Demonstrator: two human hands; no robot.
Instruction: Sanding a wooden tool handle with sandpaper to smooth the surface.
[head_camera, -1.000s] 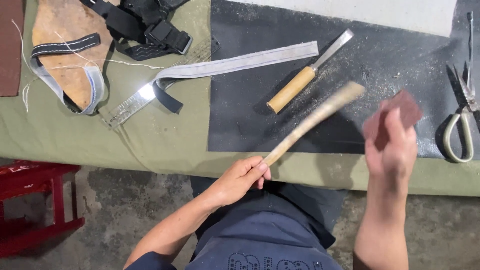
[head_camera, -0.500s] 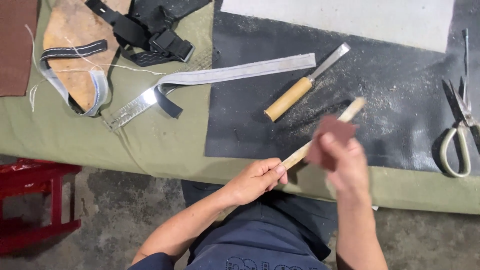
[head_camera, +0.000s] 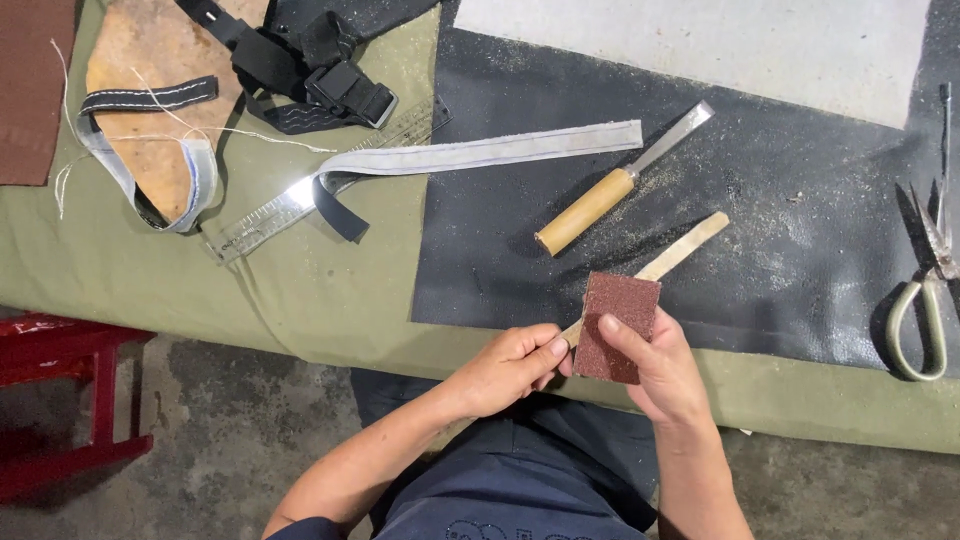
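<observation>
Just below the near edge of the black mat (head_camera: 800, 250), in the head view, the wooden stick (head_camera: 690, 245) lies on a slant: its long axis runs from the hands at the lower left up and away to the upper right, its free end resting over the mat a little below the chisel (head_camera: 610, 190), which lies nearly parallel to it. The left hand (head_camera: 510, 370) is closed around the stick's near end, fingers curled and thumb pressed toward it. The right hand (head_camera: 660, 365) pinches a reddish-brown sandpaper block (head_camera: 618, 325), thumb on its face and fingers behind, and holds it against the stick just beyond the left hand's grip, so both hands meet at the stick's near end and the bare length extends away from them over the mat. Further right on the mat lie scissors (head_camera: 925, 290). Left of the mat, on the green cloth (head_camera: 330, 290), sit a clear ruler (head_camera: 300, 200), a grey strap (head_camera: 480, 155) and a black buckle (head_camera: 345, 90).
</observation>
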